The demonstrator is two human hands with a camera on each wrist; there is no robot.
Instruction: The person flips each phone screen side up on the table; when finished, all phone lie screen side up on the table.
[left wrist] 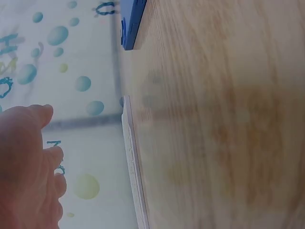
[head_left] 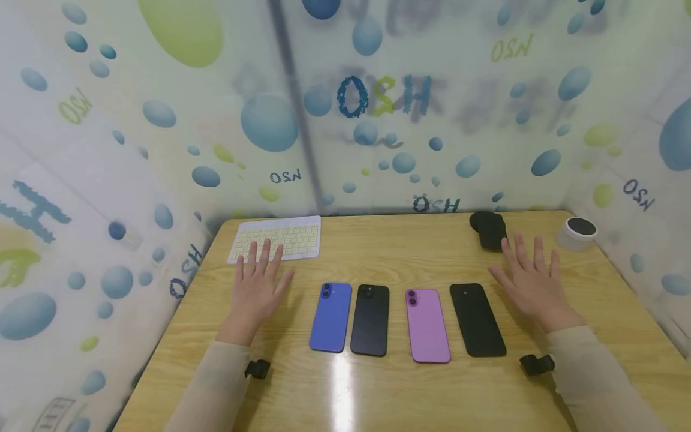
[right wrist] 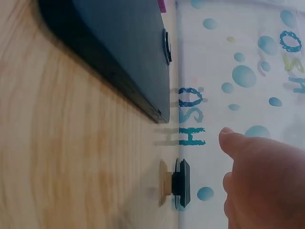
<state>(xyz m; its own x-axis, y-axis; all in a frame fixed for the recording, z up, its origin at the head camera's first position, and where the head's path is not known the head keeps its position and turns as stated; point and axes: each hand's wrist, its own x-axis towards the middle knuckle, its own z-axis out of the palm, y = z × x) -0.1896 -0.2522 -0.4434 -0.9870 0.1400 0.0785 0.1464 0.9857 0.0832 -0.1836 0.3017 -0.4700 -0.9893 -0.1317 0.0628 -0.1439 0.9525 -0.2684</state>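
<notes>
My left hand is spread palm down over the left of the table, fingertips overlapping the front of a white keyboard in the head view. Spread likewise on the right is my right hand, holding nothing. Between the hands lie a blue phone, a dark phone, a pink-purple phone and a black phone, face down in a row. In the left wrist view the left hand shows raised above the tabletop; the right wrist view shows the right hand raised too.
At the back right sits a small black object, just beyond the right fingertips. A white round container with a dark top stands near the right corner. Patterned wall panels enclose the wooden table at the back and sides.
</notes>
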